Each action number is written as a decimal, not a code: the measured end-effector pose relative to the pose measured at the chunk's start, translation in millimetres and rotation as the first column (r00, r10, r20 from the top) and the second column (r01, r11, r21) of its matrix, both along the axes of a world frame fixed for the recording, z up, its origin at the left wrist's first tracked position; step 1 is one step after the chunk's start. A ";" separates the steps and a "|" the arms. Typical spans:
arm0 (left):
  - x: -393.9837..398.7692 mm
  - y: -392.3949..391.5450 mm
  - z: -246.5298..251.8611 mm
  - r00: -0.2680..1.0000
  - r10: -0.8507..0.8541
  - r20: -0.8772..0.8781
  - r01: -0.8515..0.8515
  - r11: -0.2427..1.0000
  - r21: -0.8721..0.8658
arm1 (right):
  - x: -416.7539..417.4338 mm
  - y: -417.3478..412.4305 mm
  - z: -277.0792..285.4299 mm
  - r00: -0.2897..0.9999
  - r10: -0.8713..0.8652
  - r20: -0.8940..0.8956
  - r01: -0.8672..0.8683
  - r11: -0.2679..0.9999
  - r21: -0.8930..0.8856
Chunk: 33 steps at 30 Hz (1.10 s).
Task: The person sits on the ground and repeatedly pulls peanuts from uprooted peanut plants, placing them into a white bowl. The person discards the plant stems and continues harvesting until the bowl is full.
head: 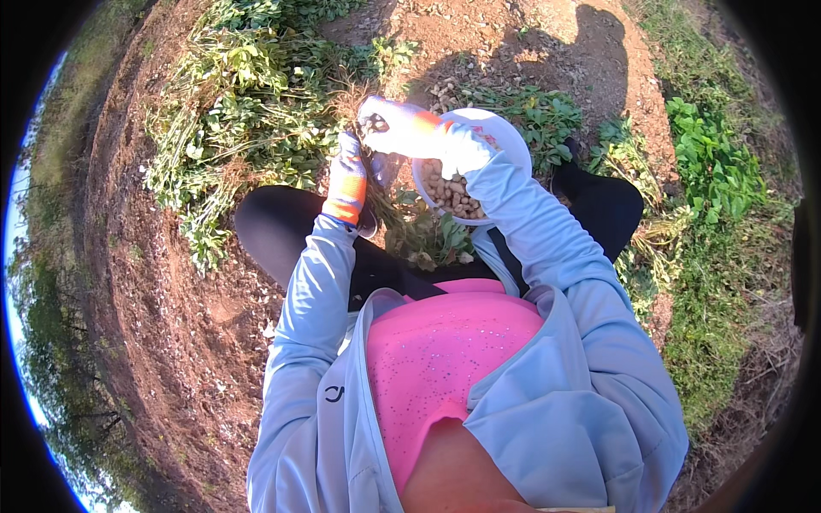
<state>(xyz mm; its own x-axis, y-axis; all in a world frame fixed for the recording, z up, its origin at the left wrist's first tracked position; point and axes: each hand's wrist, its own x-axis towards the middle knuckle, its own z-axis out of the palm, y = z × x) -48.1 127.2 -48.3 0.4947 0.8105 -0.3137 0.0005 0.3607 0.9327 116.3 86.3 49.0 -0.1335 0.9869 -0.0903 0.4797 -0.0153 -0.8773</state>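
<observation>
My left hand, in a white and orange work glove, is closed around the stems of an uprooted peanut plant. The plant's leafy end hangs down between my legs, while its thin brown roots spread above the hand. My right hand, gloved the same way, reaches across with its fingers curled at the root end, against the left fingertips. Glare and the glove hide exactly what lies in those fingers. Under my right wrist stands a white plastic bucket, partly covered by the sleeve, with many peanut pods inside.
A large heap of pulled peanut plants lies on the left. More cut greenery rests beyond the bucket, beside loose pods on the soil. My bent knees flank the work. Grass and leafy weeds border the right side.
</observation>
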 end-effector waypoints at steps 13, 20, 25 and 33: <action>0.1 -15.7 42.3 0.983 -0.037 0.182 0.066 0.986 -0.155 | 9.8 10.5 4.2 0.966 0.180 -0.185 -0.208 0.967 -0.148; 5.3 -5.6 42.3 0.988 0.135 0.075 -0.115 0.968 -0.222 | -12.3 6.0 -28.9 0.702 -0.149 -0.696 0.016 0.981 -0.194; 11.1 -9.4 58.7 0.975 0.220 0.012 -0.206 0.927 -0.313 | -9.0 -0.3 -31.5 0.066 -0.383 -0.921 -0.131 0.912 -0.388; 8.3 -5.4 53.7 0.980 0.181 0.087 -0.141 0.928 -0.345 | -15.1 -11.9 -20.8 0.663 -0.369 -0.651 0.213 0.927 -0.309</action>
